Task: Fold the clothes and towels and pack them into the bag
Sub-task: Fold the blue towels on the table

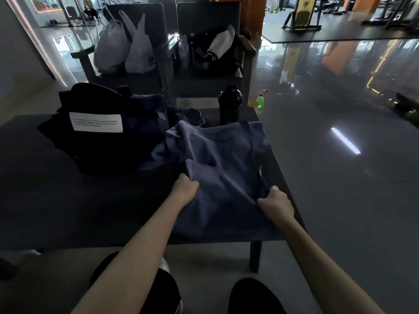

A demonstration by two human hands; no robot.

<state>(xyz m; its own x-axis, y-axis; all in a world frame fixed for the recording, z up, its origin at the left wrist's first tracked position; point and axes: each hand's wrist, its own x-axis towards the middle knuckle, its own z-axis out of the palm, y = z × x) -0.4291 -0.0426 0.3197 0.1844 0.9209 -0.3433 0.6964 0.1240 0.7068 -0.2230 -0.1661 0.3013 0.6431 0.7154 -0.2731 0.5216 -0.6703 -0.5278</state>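
Dim gym lounge with a glossy floor, and close by a dark low table (68, 200) where a blue T-shirt (226, 168) lies rumpled on the right half, its near edge at the table's front and its far edge just short of a black shaker bottle (229, 105). Left hand (184, 188) pinches a bunched fold on the shirt's left side; right hand (275, 201) grips a gathered ridge on its right, fingers curled into cloth. Its long axis runs away from the person, with a faint line of print at the far end; collar and sleeves are too creased to place. Thin and limp, it should weigh little, slide easily and hold no shape, so it is best taken at corners or seams and drawn flat. A black bag (95, 146) with a white label sits to the left, apart from both hands
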